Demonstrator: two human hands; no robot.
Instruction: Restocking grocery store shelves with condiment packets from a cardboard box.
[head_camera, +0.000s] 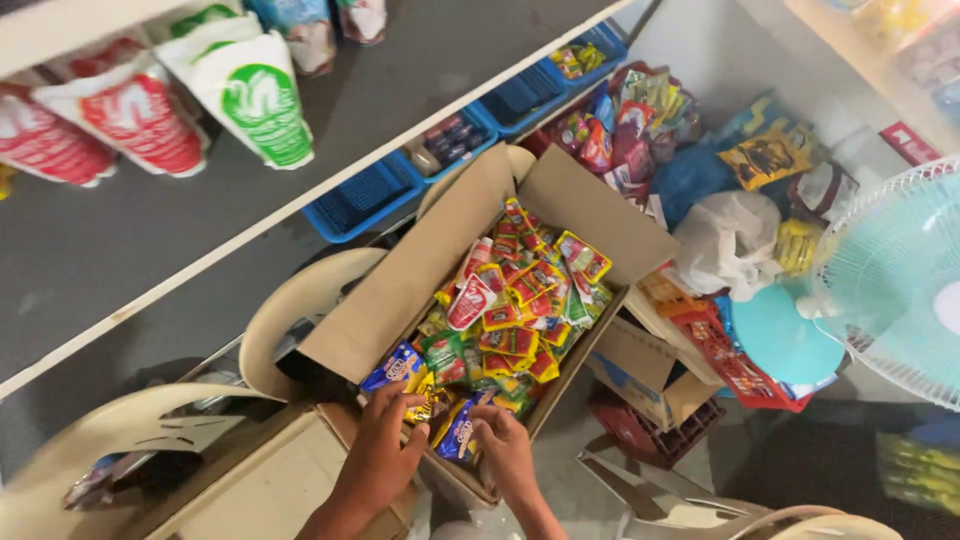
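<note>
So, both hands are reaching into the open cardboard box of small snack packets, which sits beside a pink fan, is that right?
Not quite: the head view shows the fan is pale turquoise, not pink. Otherwise yes, the left hand and right hand reach into the open cardboard box of snack packets.

Both hands, left (385, 445) and right (500, 445), among snack packets (510, 300) in an open cardboard box (400, 290).

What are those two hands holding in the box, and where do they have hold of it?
Each hand grips small packets in the box: the left hand a gold packet by its near end, the right hand a blue packet by its edge.
</note>
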